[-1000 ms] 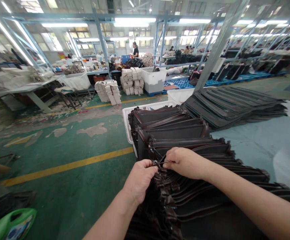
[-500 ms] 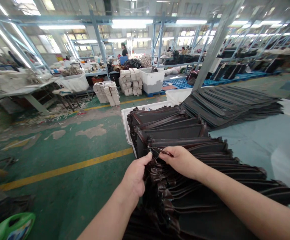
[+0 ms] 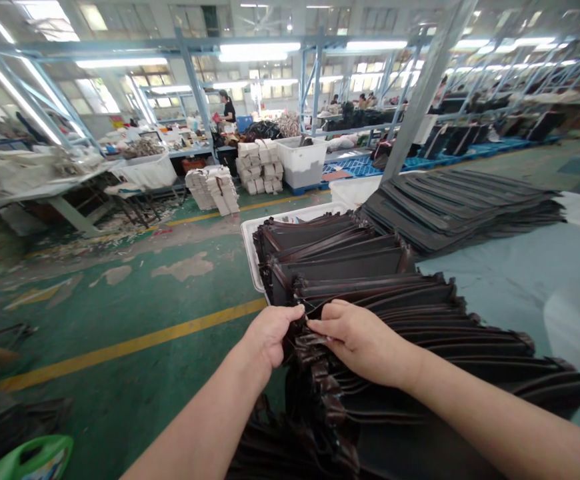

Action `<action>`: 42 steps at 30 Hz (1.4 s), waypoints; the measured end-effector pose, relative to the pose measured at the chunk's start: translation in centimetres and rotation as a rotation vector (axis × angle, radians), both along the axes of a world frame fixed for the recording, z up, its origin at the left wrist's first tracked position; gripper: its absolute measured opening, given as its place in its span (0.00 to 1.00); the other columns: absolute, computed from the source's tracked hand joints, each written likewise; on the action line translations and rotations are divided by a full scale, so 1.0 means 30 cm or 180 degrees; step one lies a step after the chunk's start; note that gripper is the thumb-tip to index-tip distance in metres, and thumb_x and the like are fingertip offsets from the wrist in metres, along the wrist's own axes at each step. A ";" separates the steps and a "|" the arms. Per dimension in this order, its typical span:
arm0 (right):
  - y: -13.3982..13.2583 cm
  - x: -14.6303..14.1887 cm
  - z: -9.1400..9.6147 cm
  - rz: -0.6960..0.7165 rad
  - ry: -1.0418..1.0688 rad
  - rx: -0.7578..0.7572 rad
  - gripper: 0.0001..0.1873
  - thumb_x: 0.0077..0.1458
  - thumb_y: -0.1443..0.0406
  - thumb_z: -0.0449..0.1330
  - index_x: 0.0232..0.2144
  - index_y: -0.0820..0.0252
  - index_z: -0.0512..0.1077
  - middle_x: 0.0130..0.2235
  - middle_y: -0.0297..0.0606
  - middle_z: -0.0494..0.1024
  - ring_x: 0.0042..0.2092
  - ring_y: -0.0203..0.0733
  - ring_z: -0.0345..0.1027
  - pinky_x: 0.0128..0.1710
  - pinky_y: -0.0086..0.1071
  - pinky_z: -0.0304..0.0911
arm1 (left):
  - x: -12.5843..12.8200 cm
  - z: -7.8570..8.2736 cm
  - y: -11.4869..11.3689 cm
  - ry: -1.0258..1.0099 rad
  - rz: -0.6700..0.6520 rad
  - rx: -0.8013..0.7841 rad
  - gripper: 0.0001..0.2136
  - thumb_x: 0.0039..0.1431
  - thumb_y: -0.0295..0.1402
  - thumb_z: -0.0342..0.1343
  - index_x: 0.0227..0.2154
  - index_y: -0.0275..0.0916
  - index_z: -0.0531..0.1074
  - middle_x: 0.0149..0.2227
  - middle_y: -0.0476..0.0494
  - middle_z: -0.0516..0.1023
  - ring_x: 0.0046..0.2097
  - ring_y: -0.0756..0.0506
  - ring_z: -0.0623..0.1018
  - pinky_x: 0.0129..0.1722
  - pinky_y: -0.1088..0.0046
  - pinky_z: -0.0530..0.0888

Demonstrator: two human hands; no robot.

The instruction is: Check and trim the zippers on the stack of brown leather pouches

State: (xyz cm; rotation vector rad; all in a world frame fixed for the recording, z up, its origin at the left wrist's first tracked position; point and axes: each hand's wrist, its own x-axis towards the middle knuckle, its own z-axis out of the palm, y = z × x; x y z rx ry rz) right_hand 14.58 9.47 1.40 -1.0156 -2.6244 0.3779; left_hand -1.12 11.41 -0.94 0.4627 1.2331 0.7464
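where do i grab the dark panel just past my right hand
Pinch the dark panel by its brown edge, from above on your side, past your right hand. The panels lie fanned, overlapping, so that edge strip stands exposed while the rest seems covered by its neighbours.

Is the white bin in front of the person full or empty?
Full: dark panels with brown edges are packed inside the white bin, and the stack rises above its rim.

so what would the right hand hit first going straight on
The right hand likely meets the dark stack's gathered edges first, then the left hand gripping them; depth is unclear.
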 end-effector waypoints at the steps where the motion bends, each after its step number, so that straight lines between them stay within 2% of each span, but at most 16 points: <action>1: 0.000 0.000 0.002 0.0019 -0.0014 0.0002 0.13 0.55 0.69 0.48 0.36 0.59 0.71 0.29 0.38 0.68 0.34 0.38 0.59 0.33 0.30 0.55 | 0.000 0.001 -0.001 0.0014 -0.0034 0.0018 0.06 0.43 0.31 0.58 0.21 0.31 0.70 0.17 0.44 0.74 0.20 0.47 0.71 0.23 0.72 0.67; 10: 0.002 0.007 -0.007 -0.0062 0.0052 -0.0054 0.13 0.54 0.69 0.49 0.39 0.57 0.71 0.29 0.37 0.69 0.34 0.38 0.60 0.33 0.29 0.55 | -0.014 0.002 -0.017 0.0292 -0.0181 0.0503 0.06 0.32 0.24 0.59 0.13 0.34 0.66 0.14 0.51 0.69 0.18 0.52 0.66 0.22 0.75 0.61; 13: 0.002 0.009 -0.016 -0.0122 0.0202 -0.0205 0.12 0.53 0.68 0.51 0.38 0.56 0.72 0.29 0.36 0.69 0.34 0.37 0.61 0.33 0.29 0.56 | -0.016 0.000 -0.028 0.0380 -0.0276 0.0669 0.05 0.32 0.23 0.57 0.13 0.34 0.65 0.15 0.51 0.69 0.19 0.52 0.66 0.22 0.75 0.60; 16: 0.008 0.009 -0.027 -0.0253 0.0367 -0.0429 0.10 0.53 0.66 0.52 0.33 0.57 0.74 0.28 0.36 0.71 0.34 0.36 0.63 0.34 0.28 0.58 | -0.017 0.002 -0.040 0.0374 -0.0378 0.0811 0.03 0.34 0.25 0.57 0.15 0.33 0.67 0.16 0.49 0.70 0.20 0.52 0.66 0.23 0.75 0.60; 18: 0.024 0.011 -0.030 -0.0510 0.0515 -0.0506 0.11 0.52 0.65 0.52 0.35 0.57 0.73 0.30 0.36 0.72 0.34 0.36 0.65 0.35 0.28 0.59 | -0.014 0.004 -0.054 0.0353 -0.0453 0.0942 0.03 0.37 0.27 0.56 0.17 0.33 0.68 0.18 0.48 0.70 0.21 0.52 0.66 0.24 0.76 0.60; 20: 0.059 0.016 -0.024 -0.0994 0.0577 -0.0482 0.13 0.51 0.64 0.52 0.40 0.58 0.70 0.31 0.36 0.74 0.33 0.37 0.66 0.35 0.29 0.59 | -0.007 0.004 -0.076 0.0491 -0.0517 0.1121 0.02 0.39 0.28 0.54 0.18 0.34 0.68 0.18 0.49 0.69 0.22 0.52 0.65 0.24 0.76 0.60; 22: 0.107 0.022 -0.008 -0.1376 0.0383 -0.0424 0.15 0.52 0.63 0.52 0.41 0.58 0.70 0.31 0.37 0.75 0.33 0.39 0.67 0.34 0.29 0.60 | 0.005 0.004 -0.107 0.0920 -0.0592 0.1334 0.04 0.42 0.29 0.52 0.18 0.36 0.66 0.19 0.51 0.67 0.22 0.51 0.64 0.24 0.76 0.58; 23: 0.133 0.025 0.000 -0.1410 0.0153 -0.0410 0.13 0.52 0.62 0.51 0.38 0.58 0.71 0.30 0.37 0.75 0.32 0.39 0.68 0.33 0.30 0.59 | 0.010 0.003 -0.125 0.1212 -0.0638 0.1459 0.05 0.43 0.30 0.51 0.17 0.37 0.64 0.19 0.51 0.66 0.23 0.51 0.64 0.24 0.75 0.58; 26: 0.196 0.021 0.009 -0.1009 -0.0615 -0.0293 0.15 0.54 0.62 0.48 0.28 0.59 0.74 0.29 0.40 0.75 0.33 0.41 0.68 0.33 0.30 0.58 | 0.021 0.002 -0.175 0.1982 -0.0723 0.1907 0.08 0.45 0.30 0.51 0.14 0.38 0.61 0.21 0.50 0.64 0.27 0.49 0.64 0.27 0.74 0.58; 28: 0.213 0.010 -0.007 -0.0695 -0.0777 -0.0245 0.15 0.55 0.63 0.48 0.28 0.60 0.74 0.31 0.41 0.74 0.35 0.40 0.67 0.36 0.30 0.58 | 0.018 -0.002 -0.192 0.2178 -0.0678 0.2100 0.10 0.45 0.30 0.52 0.14 0.39 0.59 0.21 0.50 0.64 0.29 0.48 0.64 0.29 0.74 0.58; 30: 0.210 -0.002 -0.036 -0.0555 -0.0603 -0.0265 0.14 0.55 0.65 0.48 0.31 0.61 0.74 0.34 0.41 0.73 0.38 0.39 0.66 0.39 0.28 0.58 | 0.011 -0.010 -0.192 0.2129 -0.0621 0.2130 0.11 0.47 0.32 0.51 0.14 0.39 0.58 0.21 0.50 0.62 0.29 0.49 0.64 0.30 0.74 0.58; 33: 0.185 -0.008 -0.081 -0.0595 -0.0318 -0.0245 0.14 0.56 0.66 0.47 0.32 0.61 0.74 0.35 0.40 0.73 0.40 0.38 0.65 0.42 0.28 0.57 | 0.004 -0.026 -0.166 0.1905 -0.0592 0.2070 0.14 0.53 0.39 0.44 0.16 0.39 0.59 0.21 0.50 0.62 0.28 0.49 0.63 0.28 0.74 0.58; 35: 0.167 -0.002 -0.099 -0.0612 -0.0245 -0.0158 0.14 0.55 0.67 0.47 0.34 0.62 0.73 0.37 0.41 0.73 0.42 0.39 0.64 0.44 0.29 0.57 | 0.005 -0.032 -0.143 0.1932 -0.0566 0.2037 0.15 0.54 0.40 0.43 0.15 0.39 0.58 0.20 0.51 0.61 0.26 0.49 0.61 0.27 0.74 0.57; 39: 0.145 0.008 -0.100 -0.0776 -0.0256 -0.0123 0.15 0.55 0.69 0.46 0.39 0.63 0.71 0.40 0.42 0.73 0.44 0.40 0.63 0.45 0.30 0.56 | -0.001 -0.024 -0.095 0.2428 -0.0648 0.2001 0.15 0.49 0.34 0.46 0.12 0.39 0.52 0.16 0.53 0.55 0.23 0.51 0.58 0.25 0.74 0.55; 42: 0.138 0.004 -0.090 -0.0859 -0.0460 -0.0144 0.15 0.54 0.71 0.47 0.39 0.62 0.71 0.39 0.42 0.74 0.43 0.41 0.63 0.46 0.32 0.55 | -0.028 -0.024 -0.056 0.2515 -0.0440 0.2027 0.14 0.48 0.37 0.49 0.13 0.38 0.59 0.17 0.52 0.60 0.24 0.50 0.61 0.26 0.75 0.56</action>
